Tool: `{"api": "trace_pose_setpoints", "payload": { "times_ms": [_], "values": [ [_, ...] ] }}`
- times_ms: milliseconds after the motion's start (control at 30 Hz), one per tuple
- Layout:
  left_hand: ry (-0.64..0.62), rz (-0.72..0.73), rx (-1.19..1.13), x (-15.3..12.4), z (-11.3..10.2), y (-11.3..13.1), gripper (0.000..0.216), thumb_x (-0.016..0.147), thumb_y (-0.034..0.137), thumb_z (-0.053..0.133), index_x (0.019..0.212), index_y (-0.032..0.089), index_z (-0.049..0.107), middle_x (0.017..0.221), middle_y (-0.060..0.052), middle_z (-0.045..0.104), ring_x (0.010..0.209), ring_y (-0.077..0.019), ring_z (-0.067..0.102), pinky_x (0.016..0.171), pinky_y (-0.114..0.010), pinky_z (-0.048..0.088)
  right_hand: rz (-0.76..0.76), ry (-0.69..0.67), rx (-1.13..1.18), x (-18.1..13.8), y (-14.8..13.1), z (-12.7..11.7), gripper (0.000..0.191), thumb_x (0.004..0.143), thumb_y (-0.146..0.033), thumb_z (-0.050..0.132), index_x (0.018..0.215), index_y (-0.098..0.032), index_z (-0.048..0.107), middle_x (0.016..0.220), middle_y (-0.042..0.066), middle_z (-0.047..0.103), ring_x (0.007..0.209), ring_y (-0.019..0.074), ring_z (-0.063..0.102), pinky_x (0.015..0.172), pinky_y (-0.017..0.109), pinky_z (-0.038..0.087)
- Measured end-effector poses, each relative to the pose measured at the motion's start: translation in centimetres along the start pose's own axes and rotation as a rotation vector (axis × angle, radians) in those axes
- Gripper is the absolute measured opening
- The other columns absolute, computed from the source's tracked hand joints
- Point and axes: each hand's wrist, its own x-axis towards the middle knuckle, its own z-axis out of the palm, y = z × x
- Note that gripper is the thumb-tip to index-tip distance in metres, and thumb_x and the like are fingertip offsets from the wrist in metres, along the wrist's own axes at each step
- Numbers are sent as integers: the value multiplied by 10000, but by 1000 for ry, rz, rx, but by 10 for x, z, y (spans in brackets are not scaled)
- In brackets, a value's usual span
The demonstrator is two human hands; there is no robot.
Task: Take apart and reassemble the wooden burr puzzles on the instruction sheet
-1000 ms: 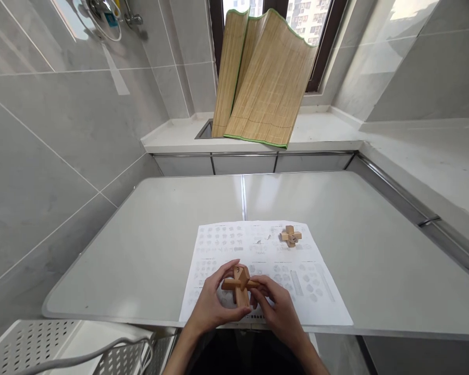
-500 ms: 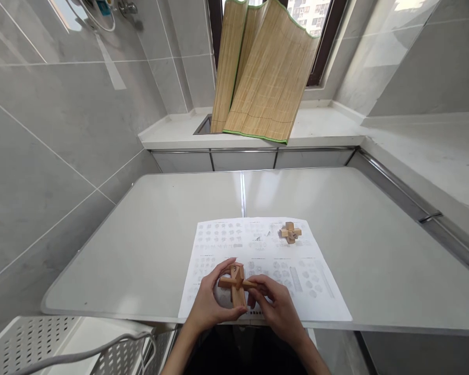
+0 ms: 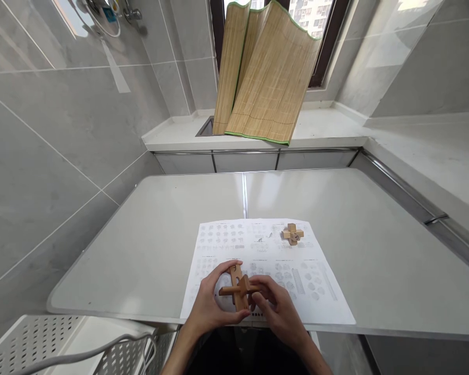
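Observation:
Above the lower part of a printed paper sheet [image 3: 258, 250], my left hand [image 3: 209, 302] grips a wooden burr puzzle [image 3: 239, 290] by its long upright bar, thumb at the near end and fingers at the far end. The bar bears a dark mark near its far end, and a notch shows in it. A thinner stick crosses it sideways, with a short block at the crossing. My right hand [image 3: 275, 307] pinches the right end of that crossing part; its fingertips are partly hidden. A second wooden burr puzzle [image 3: 293, 234], cross-shaped, rests on the sheet's upper right.
The sheet lies on a pale folding table [image 3: 148, 234] with a centre seam. Beyond stands a white ledge [image 3: 328, 122] with a folded bamboo mat [image 3: 273, 83] by the window. At the lower left are a perforated white basket [image 3: 27, 338] and a grey hose [image 3: 82, 355].
Within the left hand's puzzle, the crossing parts have shifted and turned towards me, baring a notch in the long bar. The right hand has moved slightly with them. The other puzzle stays put.

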Motion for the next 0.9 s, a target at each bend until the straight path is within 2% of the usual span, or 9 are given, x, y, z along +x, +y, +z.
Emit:
{"api": "trace_pose_setpoints", "payload": {
  "times_ms": [133,200,267,433,667,767,900],
  "values": [
    [1,100,156,0,0,16,957,654,290,916,1480,325,435,1460,-73,578,1347,-317,552,1138,-465,468,-24,-18,48,-2,-3,-4,600,982,-675,477,1447,-294,486,1344,134,643,1119,307,692,926,436,579],
    [-24,173,194,2,2,23,966,672,283,908,1498,338,411,1452,-71,580,1338,-310,556,1125,-457,481,-17,-55,79,-3,-9,-6,729,934,-772,441,1500,-312,438,1389,135,622,1205,349,650,984,496,546],
    [-57,237,205,5,5,28,971,679,252,897,1508,345,399,1430,-68,591,1318,-301,567,1104,-445,499,15,-100,142,-3,-16,-8,793,899,-815,441,1516,-318,417,1345,133,653,1207,368,647,997,539,528],
    [-52,272,191,9,8,31,980,680,233,890,1516,340,390,1427,-72,590,1304,-303,573,1090,-448,512,70,-102,231,-1,-21,-11,700,913,-771,488,1436,-306,479,1244,112,683,1170,357,654,1023,542,488],
    [23,241,182,0,3,24,1007,668,234,918,1513,344,382,1464,-87,570,1344,-321,559,1114,-479,504,48,-36,144,0,-11,-9,715,891,-783,510,1425,-309,472,1340,114,598,1276,358,566,983,450,501],
    [58,242,163,-5,5,18,1003,659,212,916,1505,331,390,1481,-100,556,1354,-330,556,1118,-489,503,53,-43,125,0,-14,-8,706,901,-780,497,1415,-297,478,1315,114,606,1189,332,604,936,419,515],
    [138,282,143,-8,3,12,954,664,251,921,1477,300,424,1470,-126,562,1358,-340,556,1116,-505,502,45,-6,108,0,-14,-7,689,926,-777,446,1399,-276,475,1282,110,611,862,240,642,845,404,542]
  ]
}}
